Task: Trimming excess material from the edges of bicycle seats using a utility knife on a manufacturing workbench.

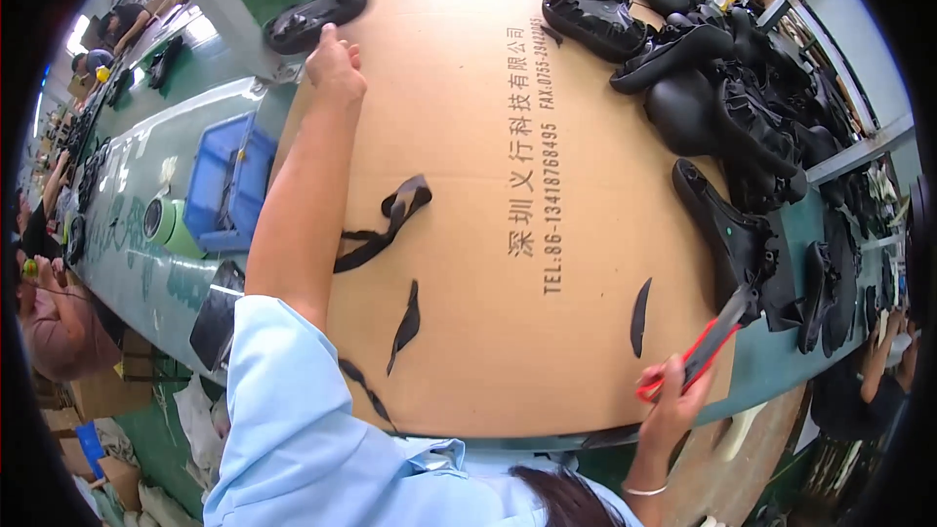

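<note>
My left arm reaches far across a cardboard sheet (459, 107). At its end my left hand (337, 68) has its index finger stretched out and thumb apart, the fingertip at the near edge of a black bicycle saddle (317, 18); whether they touch is hard to tell. My right hand (673, 395) is closed around a red and black utility knife (705, 349), blade pointing up and away. Just beyond the blade lies another black saddle (717, 220) with ragged cover edges. Black trimmed scraps (405, 327) lie on the cardboard, with a curled strip (390, 224) beside my left forearm.
Saddles and covers are heaped (742, 107) along the right side. A blue bin (229, 181) and a green round object (168, 224) stand left of the cardboard. A metal post (220, 10) rises near my left hand. Other people work around the tables.
</note>
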The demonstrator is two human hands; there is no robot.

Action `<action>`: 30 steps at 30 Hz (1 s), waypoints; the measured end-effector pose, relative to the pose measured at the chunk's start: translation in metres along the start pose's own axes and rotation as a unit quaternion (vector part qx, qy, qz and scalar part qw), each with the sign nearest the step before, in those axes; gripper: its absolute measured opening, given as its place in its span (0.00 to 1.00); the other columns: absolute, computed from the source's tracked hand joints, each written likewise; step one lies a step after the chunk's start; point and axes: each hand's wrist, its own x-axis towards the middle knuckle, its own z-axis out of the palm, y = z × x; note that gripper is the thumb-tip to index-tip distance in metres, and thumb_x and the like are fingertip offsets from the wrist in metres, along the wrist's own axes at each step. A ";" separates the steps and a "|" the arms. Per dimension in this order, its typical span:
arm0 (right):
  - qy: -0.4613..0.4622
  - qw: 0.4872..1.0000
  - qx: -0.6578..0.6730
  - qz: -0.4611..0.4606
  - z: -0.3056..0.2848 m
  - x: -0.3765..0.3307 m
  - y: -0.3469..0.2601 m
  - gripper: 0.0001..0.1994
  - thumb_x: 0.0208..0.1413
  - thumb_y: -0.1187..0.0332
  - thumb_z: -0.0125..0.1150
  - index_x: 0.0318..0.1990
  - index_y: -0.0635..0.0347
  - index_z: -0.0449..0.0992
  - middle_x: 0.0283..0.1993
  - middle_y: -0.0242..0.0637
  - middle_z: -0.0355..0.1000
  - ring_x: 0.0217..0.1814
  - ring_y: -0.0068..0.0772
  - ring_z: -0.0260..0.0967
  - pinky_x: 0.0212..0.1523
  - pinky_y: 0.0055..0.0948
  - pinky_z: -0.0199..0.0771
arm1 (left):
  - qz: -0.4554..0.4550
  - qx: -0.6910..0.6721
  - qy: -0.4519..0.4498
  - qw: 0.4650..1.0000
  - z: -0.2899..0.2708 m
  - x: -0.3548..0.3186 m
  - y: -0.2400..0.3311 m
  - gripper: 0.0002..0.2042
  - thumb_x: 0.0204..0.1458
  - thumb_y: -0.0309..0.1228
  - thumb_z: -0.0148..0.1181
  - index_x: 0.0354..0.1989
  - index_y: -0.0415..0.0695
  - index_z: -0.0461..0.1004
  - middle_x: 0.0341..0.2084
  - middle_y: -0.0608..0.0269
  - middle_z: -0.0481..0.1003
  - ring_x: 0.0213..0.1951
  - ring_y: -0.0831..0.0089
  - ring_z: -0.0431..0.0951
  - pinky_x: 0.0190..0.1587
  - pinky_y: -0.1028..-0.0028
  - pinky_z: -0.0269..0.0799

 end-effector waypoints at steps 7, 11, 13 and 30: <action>-0.006 0.999 -0.001 0.051 0.002 -0.012 0.035 0.24 0.59 0.75 0.52 0.61 0.66 0.53 0.30 0.37 0.65 0.23 0.25 0.67 0.25 0.24 0.73 | 0.024 0.352 -0.378 0.856 0.168 -0.104 -0.112 0.31 0.47 0.50 0.65 0.57 0.48 0.66 0.49 0.50 0.67 0.50 0.59 0.69 0.49 0.65 0.71; 0.017 0.999 0.028 0.021 -0.005 -0.020 0.047 0.25 0.55 0.75 0.56 0.58 0.69 0.54 0.29 0.40 0.67 0.23 0.29 0.68 0.25 0.25 0.73 | 0.428 0.580 -0.292 0.629 0.234 -0.155 -0.155 0.36 0.42 0.56 0.65 0.62 0.64 0.63 0.67 0.55 0.48 0.68 0.51 0.47 0.61 0.34 0.46; 0.000 1.000 0.020 0.021 -0.016 -0.024 0.060 0.25 0.55 0.75 0.57 0.58 0.69 0.54 0.28 0.40 0.67 0.23 0.29 0.69 0.25 0.25 0.73 | 0.434 0.596 -0.301 0.604 0.258 -0.143 -0.171 0.36 0.42 0.57 0.64 0.61 0.60 0.65 0.66 0.57 0.53 0.67 0.52 0.51 0.56 0.26 0.47; 0.019 0.997 0.068 0.033 0.001 -0.010 0.033 0.23 0.58 0.74 0.56 0.59 0.64 0.57 0.37 0.36 0.68 0.26 0.23 0.68 0.26 0.21 0.71 | 0.362 0.407 -0.624 0.561 -0.080 -0.222 -0.008 0.25 0.42 0.46 0.69 0.09 0.42 0.64 0.15 0.62 0.62 0.30 0.65 0.68 0.41 0.65 0.63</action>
